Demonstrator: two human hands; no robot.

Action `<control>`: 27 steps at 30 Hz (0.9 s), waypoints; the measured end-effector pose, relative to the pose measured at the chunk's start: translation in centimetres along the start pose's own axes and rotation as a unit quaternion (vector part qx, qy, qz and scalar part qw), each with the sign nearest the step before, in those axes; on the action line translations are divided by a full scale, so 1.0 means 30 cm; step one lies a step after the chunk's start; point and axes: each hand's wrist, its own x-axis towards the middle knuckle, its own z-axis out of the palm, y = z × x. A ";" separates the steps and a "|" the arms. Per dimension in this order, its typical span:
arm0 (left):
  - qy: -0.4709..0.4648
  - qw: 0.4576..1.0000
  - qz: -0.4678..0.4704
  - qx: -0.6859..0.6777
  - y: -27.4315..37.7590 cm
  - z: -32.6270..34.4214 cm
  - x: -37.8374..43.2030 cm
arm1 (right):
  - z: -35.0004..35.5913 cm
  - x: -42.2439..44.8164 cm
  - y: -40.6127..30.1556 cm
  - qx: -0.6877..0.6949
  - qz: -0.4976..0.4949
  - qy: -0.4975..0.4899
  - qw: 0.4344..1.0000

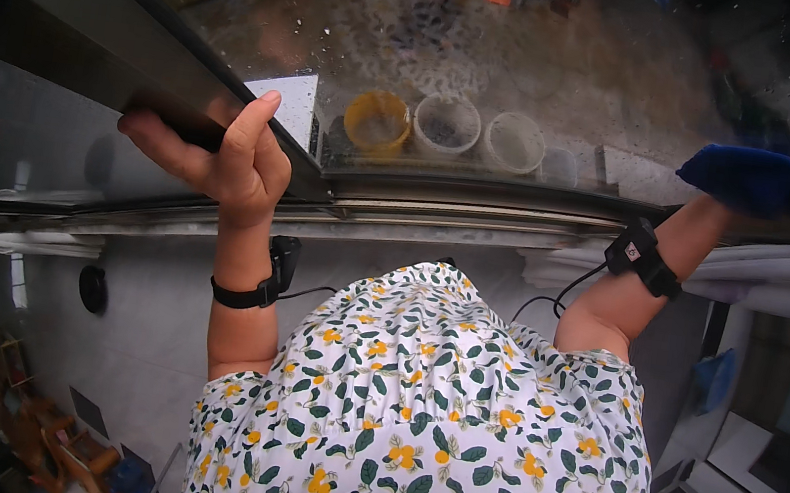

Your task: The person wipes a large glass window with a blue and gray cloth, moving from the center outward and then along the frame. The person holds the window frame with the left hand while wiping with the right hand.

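My left hand (242, 159) grips the edge of a dark window sash frame (187, 62), its digits spread to either side of the profile. My right hand is hidden in a dark blue cloth mitt (744, 180) with a pale loop at its end, so its fingers cannot be seen. The mitt is at the right of the wet, spotted window glass (540, 56); whether it touches the pane is unclear. Both forearms carry strapped black devices, the left one (280, 265) and the right one (634, 248), with cables.
Window tracks (444, 212) run across in front of me. Through the glass show a yellow bucket (376, 124), a white bucket (447, 125) and a clear tub (515, 143). Tied white curtains hang at the left (21, 242) and right (780, 275). Wooden furniture (55, 441) stands lower left.
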 end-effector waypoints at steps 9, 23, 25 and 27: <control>-0.018 0.999 -0.029 -0.040 0.036 0.003 -0.022 | 0.367 -0.435 -0.091 -0.323 -0.267 -0.051 0.907; -0.004 1.000 -0.002 0.006 0.092 -0.163 0.193 | 0.472 -0.726 -0.320 -0.362 -0.409 -0.444 0.711; -0.003 1.000 -0.009 -0.001 0.108 -0.165 0.192 | 0.442 -0.653 -0.336 -0.366 -0.397 -0.429 0.724; 0.002 1.000 -0.007 -0.001 0.109 -0.170 0.201 | 0.439 -0.550 -0.344 -0.383 -0.418 -0.345 0.749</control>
